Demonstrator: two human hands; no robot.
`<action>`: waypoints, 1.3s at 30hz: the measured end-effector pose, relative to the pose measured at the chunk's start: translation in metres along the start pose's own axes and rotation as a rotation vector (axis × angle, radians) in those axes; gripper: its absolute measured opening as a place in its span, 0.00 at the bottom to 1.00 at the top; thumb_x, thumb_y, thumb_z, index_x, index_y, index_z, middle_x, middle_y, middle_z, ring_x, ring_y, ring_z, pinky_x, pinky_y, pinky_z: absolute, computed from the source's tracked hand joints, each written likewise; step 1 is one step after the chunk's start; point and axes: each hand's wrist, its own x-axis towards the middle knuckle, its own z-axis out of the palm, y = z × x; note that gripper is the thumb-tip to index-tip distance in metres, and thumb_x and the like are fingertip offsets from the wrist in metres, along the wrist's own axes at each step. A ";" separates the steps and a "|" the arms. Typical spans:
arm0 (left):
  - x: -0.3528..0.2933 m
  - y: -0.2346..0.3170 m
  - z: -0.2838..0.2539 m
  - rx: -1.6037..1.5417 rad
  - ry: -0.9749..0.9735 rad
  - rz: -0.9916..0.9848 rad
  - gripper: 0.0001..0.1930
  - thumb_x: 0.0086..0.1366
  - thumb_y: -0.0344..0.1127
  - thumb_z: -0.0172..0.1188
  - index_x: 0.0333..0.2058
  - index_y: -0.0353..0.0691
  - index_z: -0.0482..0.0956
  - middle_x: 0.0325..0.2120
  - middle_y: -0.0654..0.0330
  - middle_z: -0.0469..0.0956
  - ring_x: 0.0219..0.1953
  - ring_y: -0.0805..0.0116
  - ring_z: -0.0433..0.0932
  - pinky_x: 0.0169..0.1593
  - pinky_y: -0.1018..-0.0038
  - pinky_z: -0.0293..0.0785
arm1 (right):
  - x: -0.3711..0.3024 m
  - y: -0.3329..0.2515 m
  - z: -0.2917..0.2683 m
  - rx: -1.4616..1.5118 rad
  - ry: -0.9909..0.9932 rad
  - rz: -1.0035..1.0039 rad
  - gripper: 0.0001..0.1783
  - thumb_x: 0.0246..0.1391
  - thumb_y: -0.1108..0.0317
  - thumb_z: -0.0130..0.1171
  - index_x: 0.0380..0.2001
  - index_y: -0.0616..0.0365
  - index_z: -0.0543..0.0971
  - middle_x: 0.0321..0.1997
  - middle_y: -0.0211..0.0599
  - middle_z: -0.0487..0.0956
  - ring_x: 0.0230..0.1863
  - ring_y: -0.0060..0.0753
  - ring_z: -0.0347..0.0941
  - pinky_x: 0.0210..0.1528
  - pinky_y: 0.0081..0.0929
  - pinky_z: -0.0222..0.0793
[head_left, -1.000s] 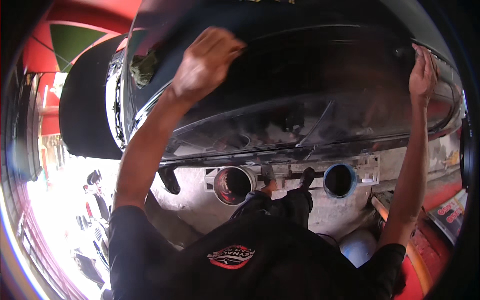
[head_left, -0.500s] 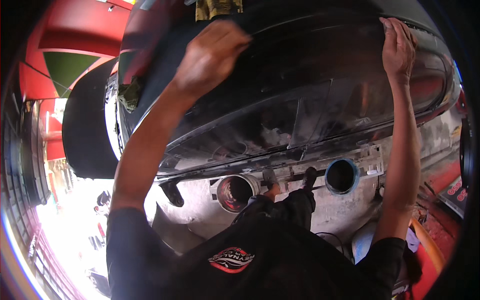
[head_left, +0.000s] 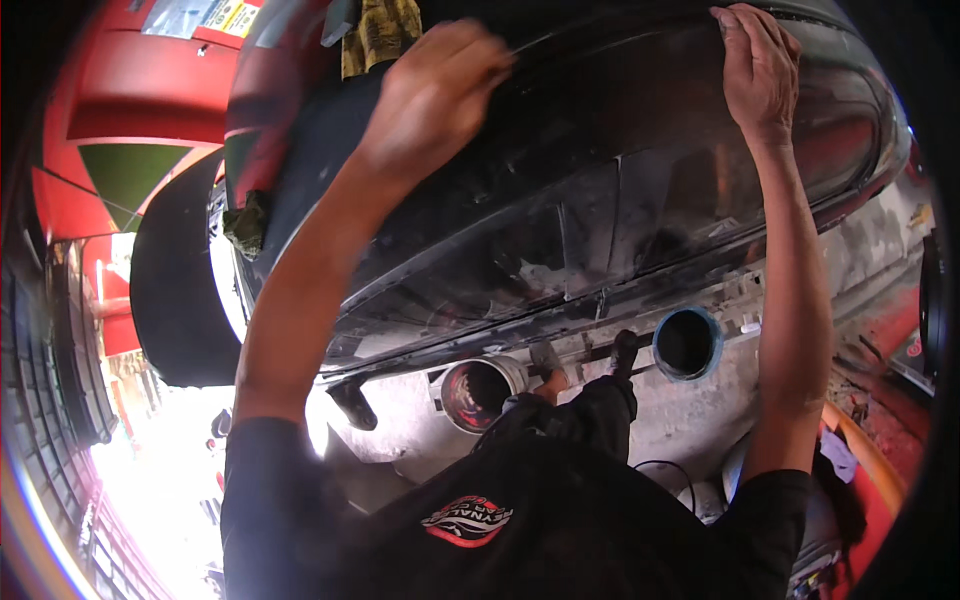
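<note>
A black car (head_left: pixel 500 210) with dull, smudged side panels stretches across in front of me. My left hand (head_left: pixel 440 90) is over its upper part, fingers curled and smeared by motion; anything inside them is hidden. Farther right, my right hand (head_left: pixel 762 75) rests against the upper edge of the car with its fingers stretched out, and I see nothing in it. A yellow-and-black patterned cloth (head_left: pixel 385 30) lies on the car just beyond my left hand. A dark green patterned cloth (head_left: pixel 245 228) hangs at the car's left end.
Two round buckets, one whitish (head_left: pixel 510 375) and one blue-rimmed (head_left: pixel 718 345), stand by my feet on the concrete floor (head_left: pixel 690 430). An open black panel (head_left: pixel 180 280) juts out at the left. An orange hose (head_left: pixel 865 460) curves at the lower right.
The view has shifted, so the car and cloths sit differently in it. My left hand stays curled and blurred over the car; my right hand still rests on its upper edge.
</note>
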 end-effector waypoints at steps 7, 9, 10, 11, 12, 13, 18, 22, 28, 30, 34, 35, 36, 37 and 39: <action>0.066 0.001 0.056 0.025 -0.088 -0.006 0.05 0.64 0.28 0.68 0.38 0.38 0.84 0.35 0.52 0.81 0.40 0.45 0.81 0.42 0.59 0.79 | -0.007 0.003 0.006 0.024 -0.054 0.015 0.11 0.65 0.68 0.54 0.37 0.60 0.84 0.44 0.43 0.82 0.52 0.51 0.74 0.59 0.41 0.66; 0.030 0.002 0.027 -0.004 -0.056 0.023 0.05 0.63 0.27 0.68 0.38 0.38 0.83 0.34 0.52 0.80 0.39 0.46 0.81 0.42 0.59 0.78 | -0.007 0.010 -0.001 0.012 -0.055 0.053 0.11 0.66 0.67 0.54 0.36 0.60 0.83 0.42 0.44 0.82 0.52 0.52 0.74 0.59 0.42 0.67; 0.012 0.000 0.017 -0.038 -0.022 -0.016 0.06 0.59 0.26 0.67 0.34 0.39 0.79 0.31 0.53 0.77 0.39 0.49 0.79 0.44 0.58 0.77 | -0.005 0.008 -0.001 0.013 -0.048 0.057 0.11 0.66 0.67 0.54 0.36 0.60 0.83 0.42 0.44 0.82 0.52 0.52 0.74 0.59 0.42 0.67; 0.008 0.002 0.013 -0.042 -0.034 -0.045 0.06 0.58 0.26 0.67 0.34 0.39 0.79 0.31 0.53 0.77 0.39 0.49 0.79 0.44 0.58 0.77 | -0.004 0.007 -0.002 0.002 -0.043 0.049 0.11 0.66 0.67 0.54 0.36 0.60 0.83 0.42 0.44 0.82 0.52 0.52 0.74 0.59 0.42 0.67; 0.008 0.004 0.014 -0.050 -0.046 -0.074 0.07 0.58 0.26 0.67 0.35 0.39 0.79 0.31 0.53 0.77 0.39 0.49 0.79 0.43 0.58 0.77 | -0.004 0.008 -0.003 -0.014 -0.039 0.041 0.11 0.66 0.67 0.54 0.35 0.60 0.83 0.42 0.44 0.82 0.52 0.52 0.74 0.59 0.43 0.67; 0.024 0.006 0.018 -0.051 -0.045 -0.068 0.07 0.58 0.26 0.67 0.35 0.39 0.79 0.31 0.53 0.77 0.39 0.49 0.79 0.43 0.58 0.77 | 0.000 0.005 -0.004 -0.027 -0.022 0.036 0.10 0.66 0.67 0.54 0.35 0.59 0.82 0.42 0.44 0.82 0.51 0.52 0.74 0.58 0.43 0.67; 0.129 0.009 0.094 -0.081 -0.015 0.123 0.03 0.65 0.29 0.55 0.32 0.36 0.75 0.32 0.43 0.74 0.41 0.37 0.75 0.43 0.50 0.73 | 0.000 -0.007 0.005 0.022 -0.015 0.035 0.08 0.65 0.68 0.56 0.35 0.59 0.82 0.41 0.42 0.82 0.52 0.50 0.74 0.57 0.41 0.67; 0.098 0.011 0.079 -0.110 0.003 0.089 0.03 0.64 0.29 0.61 0.34 0.36 0.79 0.32 0.46 0.78 0.39 0.40 0.78 0.43 0.53 0.75 | -0.005 0.010 0.003 0.080 -0.032 -0.037 0.09 0.65 0.67 0.56 0.35 0.59 0.82 0.39 0.40 0.82 0.49 0.48 0.75 0.57 0.40 0.66; 0.065 0.007 0.046 -0.055 -0.097 -0.010 0.05 0.63 0.27 0.66 0.38 0.37 0.83 0.35 0.50 0.81 0.39 0.44 0.82 0.41 0.58 0.78 | -0.003 0.007 0.003 0.011 0.008 0.069 0.09 0.64 0.68 0.56 0.35 0.59 0.82 0.41 0.40 0.82 0.49 0.49 0.75 0.57 0.42 0.66; 0.126 0.007 0.074 -0.027 -0.077 0.084 0.05 0.65 0.30 0.62 0.35 0.35 0.80 0.33 0.46 0.78 0.39 0.41 0.80 0.42 0.55 0.76 | 0.008 -0.002 0.006 0.060 0.024 0.058 0.07 0.61 0.69 0.58 0.35 0.59 0.82 0.42 0.39 0.82 0.50 0.49 0.74 0.58 0.43 0.65; 0.143 0.011 0.086 0.042 -0.183 0.079 0.08 0.69 0.35 0.59 0.40 0.37 0.82 0.38 0.45 0.80 0.44 0.41 0.80 0.46 0.55 0.77 | 0.001 0.018 0.009 -0.246 -0.124 -0.104 0.10 0.66 0.67 0.55 0.41 0.51 0.85 0.46 0.31 0.85 0.52 0.38 0.80 0.59 0.39 0.69; 0.143 0.007 0.088 0.088 -0.217 0.066 0.11 0.71 0.37 0.58 0.44 0.39 0.84 0.41 0.46 0.82 0.47 0.42 0.81 0.48 0.56 0.78 | -0.001 0.013 0.013 -0.119 -0.071 -0.080 0.07 0.61 0.67 0.57 0.35 0.47 0.84 0.42 0.31 0.84 0.48 0.40 0.79 0.53 0.41 0.68; 0.105 0.004 0.075 0.040 -0.107 0.025 0.11 0.71 0.36 0.59 0.47 0.38 0.83 0.45 0.46 0.82 0.51 0.42 0.80 0.52 0.54 0.77 | -0.004 0.009 0.020 -0.014 -0.014 -0.062 0.05 0.56 0.67 0.59 0.30 0.42 0.83 0.37 0.31 0.82 0.44 0.43 0.78 0.48 0.43 0.68; 0.067 -0.005 0.046 0.100 -0.100 0.070 0.12 0.65 0.29 0.62 0.46 0.35 0.82 0.43 0.46 0.81 0.50 0.43 0.81 0.55 0.56 0.77 | -0.005 0.006 0.025 0.095 0.008 -0.030 0.03 0.53 0.66 0.61 0.27 0.44 0.81 0.34 0.33 0.79 0.45 0.46 0.76 0.48 0.44 0.68; 0.015 0.017 0.021 -0.046 -0.085 -0.191 0.09 0.56 0.18 0.68 0.37 0.32 0.83 0.36 0.47 0.79 0.45 0.46 0.81 0.52 0.60 0.77 | -0.014 0.016 0.006 0.073 -0.016 0.059 0.02 0.55 0.66 0.62 0.29 0.48 0.80 0.39 0.32 0.78 0.49 0.47 0.72 0.50 0.44 0.66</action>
